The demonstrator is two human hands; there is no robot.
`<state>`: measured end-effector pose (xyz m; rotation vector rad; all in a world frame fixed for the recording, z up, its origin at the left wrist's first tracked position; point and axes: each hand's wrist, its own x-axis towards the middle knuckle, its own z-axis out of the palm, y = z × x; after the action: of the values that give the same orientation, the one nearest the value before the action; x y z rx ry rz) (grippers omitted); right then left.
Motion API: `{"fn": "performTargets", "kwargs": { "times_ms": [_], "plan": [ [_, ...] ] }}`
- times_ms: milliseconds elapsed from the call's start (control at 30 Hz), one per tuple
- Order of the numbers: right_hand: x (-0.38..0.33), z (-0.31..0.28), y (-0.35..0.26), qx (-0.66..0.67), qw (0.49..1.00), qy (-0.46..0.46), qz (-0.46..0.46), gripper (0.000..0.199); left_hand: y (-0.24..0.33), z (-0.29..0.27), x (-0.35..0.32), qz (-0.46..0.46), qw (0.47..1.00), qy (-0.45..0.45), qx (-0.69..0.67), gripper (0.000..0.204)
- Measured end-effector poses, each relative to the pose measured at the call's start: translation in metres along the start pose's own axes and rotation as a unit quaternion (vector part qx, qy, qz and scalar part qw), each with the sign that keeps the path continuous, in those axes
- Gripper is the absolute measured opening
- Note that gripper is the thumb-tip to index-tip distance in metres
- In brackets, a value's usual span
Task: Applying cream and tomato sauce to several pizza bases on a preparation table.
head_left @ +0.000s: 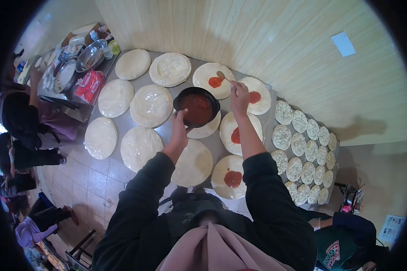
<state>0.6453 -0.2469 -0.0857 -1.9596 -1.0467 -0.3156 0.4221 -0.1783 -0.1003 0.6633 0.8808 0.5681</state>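
1. Gripped by its rim, the dark bowl of red sauce (197, 106) hung in the left hand (180, 128), fingers closed on the near edge, above the steel table (167, 128). Part full of liquid, it probably handled heavy and apt to slop; a level hold at the rim suited it.
2. Far left: a second table (68, 86) with metal bowls (91, 55) and a red packet (88, 85); another person in dark clothing (18, 113) stood beside it.
3. Left half of the steel table: plain dough rounds (140, 147), pale and bare of sauce, lying close together. Soft, limp stock, best left flat.
4. Centre-right: the right hand (238, 97) was closed on a wooden spoon (222, 76), its bowl resting in a red dab on the far sauced round (213, 80). The spoon was light and stiff, taken by the handle end.
5. Right of the bowl: more rounds, each with a red sauce dab (233, 178) not spread out.
6. Far right: a tray of small speckled discs (303, 160) in rows, possibly seeded; the view was too coarse to be sure.
7. Lower right: another person's sleeve (348, 226).
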Motion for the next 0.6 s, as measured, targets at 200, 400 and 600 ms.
{"fn": "performTargets", "kwargs": {
  "times_ms": [200, 400, 600],
  "plan": [
    [-0.028, -0.052, -0.060, 0.141, 0.989, 0.041, -0.031, 0.011, 0.008, 0.006, 0.011, 0.002, 1.000, 0.020, 0.003, 0.049],
    [-0.062, -0.047, -0.064, 0.074, 0.996, 0.021, 0.039, 0.011, 0.010, 0.031, 0.009, 0.005, 1.000, -0.012, 0.023, 0.045],
    [-0.073, -0.033, -0.056, 0.315, 0.900, 0.116, 0.276, 0.017, 0.012, 0.032, 0.011, -0.019, 0.999, -0.034, 0.027, 0.068]
  ]
}}
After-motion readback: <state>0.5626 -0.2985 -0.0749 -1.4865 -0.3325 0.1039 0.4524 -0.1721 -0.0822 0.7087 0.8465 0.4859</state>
